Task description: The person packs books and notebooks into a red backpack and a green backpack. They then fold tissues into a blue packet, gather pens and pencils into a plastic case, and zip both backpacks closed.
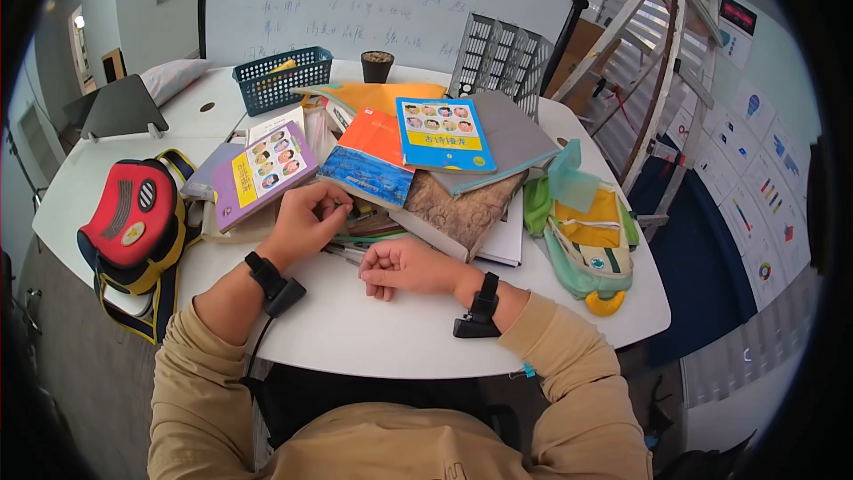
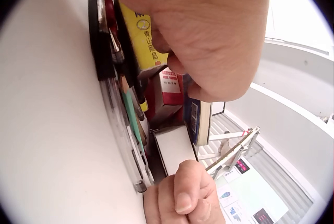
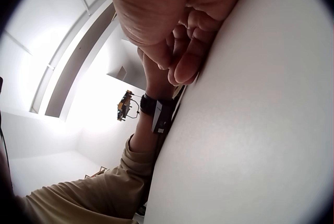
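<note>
In the head view my left hand (image 1: 310, 216) hangs with bent fingers just in front of the book pile, below a red and blue book (image 1: 368, 180). From the left wrist, that hand overlaps a yellow box (image 2: 140, 39), and nothing shows between its fingers. Pens and brushes (image 1: 367, 237) lie under the pile's front edge, between the hands. My right hand (image 1: 406, 268) rests on the white table (image 1: 355, 324) with fingers loosely curled and holds nothing. A brown patterned box (image 1: 466, 212) lies beyond it. Left of the left hand, a purple book (image 1: 267, 173) leans on the pile.
A red and black school bag (image 1: 138, 213) stands at the left; a green and yellow bag (image 1: 586, 244) lies at the right. Behind the pile are a teal basket (image 1: 283, 80), a potted plant (image 1: 377, 67) and a grey rack (image 1: 499, 58). A blue book (image 1: 444, 135) tops the pile.
</note>
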The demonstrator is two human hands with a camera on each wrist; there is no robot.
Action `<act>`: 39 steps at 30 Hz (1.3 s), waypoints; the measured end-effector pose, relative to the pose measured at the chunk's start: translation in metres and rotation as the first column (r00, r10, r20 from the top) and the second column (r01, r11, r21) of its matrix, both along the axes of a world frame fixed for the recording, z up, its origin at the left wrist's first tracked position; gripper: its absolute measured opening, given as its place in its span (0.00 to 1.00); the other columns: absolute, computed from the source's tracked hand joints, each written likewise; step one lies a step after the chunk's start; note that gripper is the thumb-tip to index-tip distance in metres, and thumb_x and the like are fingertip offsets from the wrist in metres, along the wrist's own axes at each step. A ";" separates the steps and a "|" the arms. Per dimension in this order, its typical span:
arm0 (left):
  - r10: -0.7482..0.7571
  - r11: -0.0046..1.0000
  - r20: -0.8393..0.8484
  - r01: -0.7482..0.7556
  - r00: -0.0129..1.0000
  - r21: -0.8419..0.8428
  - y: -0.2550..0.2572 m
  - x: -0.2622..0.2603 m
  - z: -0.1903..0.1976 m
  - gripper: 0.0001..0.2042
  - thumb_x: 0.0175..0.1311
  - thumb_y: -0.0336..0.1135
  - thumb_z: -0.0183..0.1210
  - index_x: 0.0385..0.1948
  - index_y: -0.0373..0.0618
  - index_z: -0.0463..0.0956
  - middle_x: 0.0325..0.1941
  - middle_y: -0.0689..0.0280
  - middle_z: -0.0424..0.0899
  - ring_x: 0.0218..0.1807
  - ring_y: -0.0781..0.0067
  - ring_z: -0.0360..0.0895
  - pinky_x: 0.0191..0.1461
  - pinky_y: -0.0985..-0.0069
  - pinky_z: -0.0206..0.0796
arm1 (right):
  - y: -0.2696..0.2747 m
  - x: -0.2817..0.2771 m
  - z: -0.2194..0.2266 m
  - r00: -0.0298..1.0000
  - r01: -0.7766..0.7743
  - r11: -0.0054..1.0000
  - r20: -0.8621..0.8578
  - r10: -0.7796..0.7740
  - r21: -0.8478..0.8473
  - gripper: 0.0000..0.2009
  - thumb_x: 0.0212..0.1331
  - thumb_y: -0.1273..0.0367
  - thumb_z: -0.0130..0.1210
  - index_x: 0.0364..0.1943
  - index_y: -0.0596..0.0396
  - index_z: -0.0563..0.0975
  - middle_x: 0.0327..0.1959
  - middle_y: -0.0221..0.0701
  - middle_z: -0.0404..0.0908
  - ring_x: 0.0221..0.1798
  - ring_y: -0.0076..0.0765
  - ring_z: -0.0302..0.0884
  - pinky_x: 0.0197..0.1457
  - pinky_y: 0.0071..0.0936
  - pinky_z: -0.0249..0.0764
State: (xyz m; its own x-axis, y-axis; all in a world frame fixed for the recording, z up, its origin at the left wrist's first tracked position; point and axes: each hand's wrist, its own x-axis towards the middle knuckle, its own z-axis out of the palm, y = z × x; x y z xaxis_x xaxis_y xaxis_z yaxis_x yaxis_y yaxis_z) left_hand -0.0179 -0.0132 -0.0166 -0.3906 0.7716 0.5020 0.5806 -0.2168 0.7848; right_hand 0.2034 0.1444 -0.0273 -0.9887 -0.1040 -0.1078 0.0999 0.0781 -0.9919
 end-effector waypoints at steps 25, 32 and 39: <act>0.344 0.898 -0.046 -0.343 0.938 -0.275 -0.284 0.105 -0.005 0.06 0.69 0.26 0.74 0.35 0.39 0.84 0.29 0.61 0.90 0.28 0.70 0.85 0.35 0.69 0.75 | -0.081 0.285 0.064 0.915 0.374 0.864 0.016 -0.402 0.338 0.05 0.79 0.70 0.70 0.46 0.58 0.90 0.40 0.29 0.97 0.43 0.23 0.95 0.48 0.26 0.87; 0.567 0.550 -0.276 -0.606 0.776 -0.574 -0.397 0.145 -0.173 0.33 0.72 0.42 0.77 0.67 0.30 0.71 0.54 0.44 0.83 0.54 0.41 0.84 0.59 0.48 0.76 | -0.154 0.395 -0.104 0.379 0.728 0.047 -0.345 -0.858 0.683 0.18 0.77 0.58 0.73 0.48 0.62 0.86 0.35 0.44 0.95 0.39 0.42 0.96 0.44 0.39 0.89; 0.501 0.433 -0.141 -0.388 0.854 -0.813 -0.368 0.127 -0.126 0.17 0.85 0.41 0.65 0.45 0.31 0.78 0.27 0.48 0.88 0.35 0.38 0.90 0.42 0.48 0.81 | -0.185 0.401 -0.154 0.379 0.659 0.356 0.116 -0.918 0.662 0.36 0.86 0.38 0.52 0.69 0.61 0.75 0.58 0.58 0.87 0.53 0.66 0.86 0.55 0.60 0.79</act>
